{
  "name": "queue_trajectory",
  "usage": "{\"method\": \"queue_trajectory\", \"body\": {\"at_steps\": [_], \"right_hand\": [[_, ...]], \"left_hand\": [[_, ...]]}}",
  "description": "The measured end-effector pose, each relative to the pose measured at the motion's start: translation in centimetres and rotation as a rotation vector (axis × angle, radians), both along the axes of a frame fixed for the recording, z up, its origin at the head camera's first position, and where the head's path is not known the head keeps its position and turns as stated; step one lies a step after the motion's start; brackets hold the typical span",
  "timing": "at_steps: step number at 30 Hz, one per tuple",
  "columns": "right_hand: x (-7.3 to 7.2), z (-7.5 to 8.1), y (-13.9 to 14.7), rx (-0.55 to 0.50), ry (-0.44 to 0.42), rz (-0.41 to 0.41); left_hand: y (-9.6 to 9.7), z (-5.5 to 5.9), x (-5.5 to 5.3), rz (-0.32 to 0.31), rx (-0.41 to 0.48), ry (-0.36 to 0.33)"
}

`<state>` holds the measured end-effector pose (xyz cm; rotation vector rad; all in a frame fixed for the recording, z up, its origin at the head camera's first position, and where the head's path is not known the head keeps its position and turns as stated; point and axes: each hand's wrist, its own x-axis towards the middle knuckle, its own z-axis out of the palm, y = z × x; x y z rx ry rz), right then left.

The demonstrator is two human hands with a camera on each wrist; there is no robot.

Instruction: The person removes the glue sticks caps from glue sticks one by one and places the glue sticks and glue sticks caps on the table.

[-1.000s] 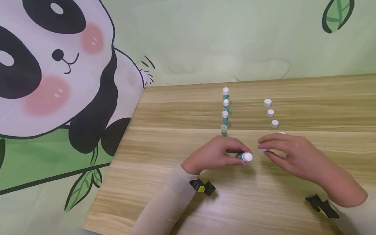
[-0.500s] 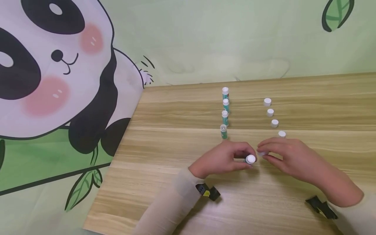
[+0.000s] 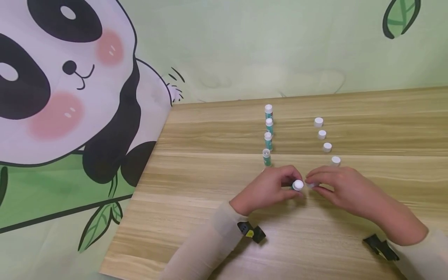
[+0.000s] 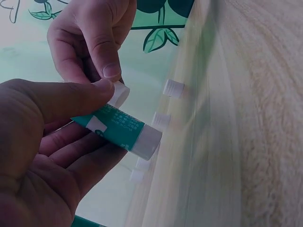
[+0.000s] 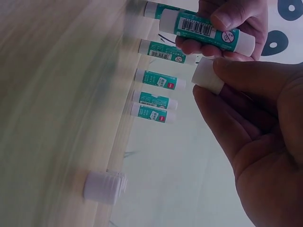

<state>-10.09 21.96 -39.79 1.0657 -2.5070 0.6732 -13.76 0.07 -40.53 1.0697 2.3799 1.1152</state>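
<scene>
My left hand (image 3: 271, 188) holds a green glue stick (image 4: 116, 127) between thumb and fingers, its white end turned up toward the head camera. A white cap (image 5: 208, 76) is pinched between the thumb and fingertips of my right hand (image 3: 353, 192). In the head view the cap sits just right of the glue stick's white end. The right wrist view shows the stick (image 5: 201, 30) lengthwise, with a barcode on its green label and white at both ends. Behind the left hand, a row of uncapped-looking glue sticks (image 3: 267, 157) stands upright.
Right of the standing sticks, several white caps (image 3: 327, 147) form a loose line on the wooden table (image 3: 210, 155). The nearest cap (image 3: 336, 160) lies just beyond the right hand's knuckles. A panda-printed backdrop (image 3: 224, 46) rises behind the table.
My left hand has moved right with the glue stick, closer to the cap in my right hand. The right hand has shifted slightly down and left, showing the nearest loose cap more fully.
</scene>
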Motion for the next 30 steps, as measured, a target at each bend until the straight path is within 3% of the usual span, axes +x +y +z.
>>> {"method": "queue_trajectory", "body": {"at_steps": [5, 16, 30], "right_hand": [[0.0, -0.1, 0.0, 0.006, -0.004, 0.008], [0.0, -0.4, -0.1, -0.003, -0.009, 0.011], [-0.1, -0.6, -0.2, 0.028, -0.077, -0.015]], "left_hand": [[0.2, -0.2, 0.1, 0.022, 0.021, 0.000], [0.5, -0.2, 0.5, 0.106, -0.034, 0.073], [1.4, -0.4, 1.3, 0.193, -0.072, 0.102]]}}
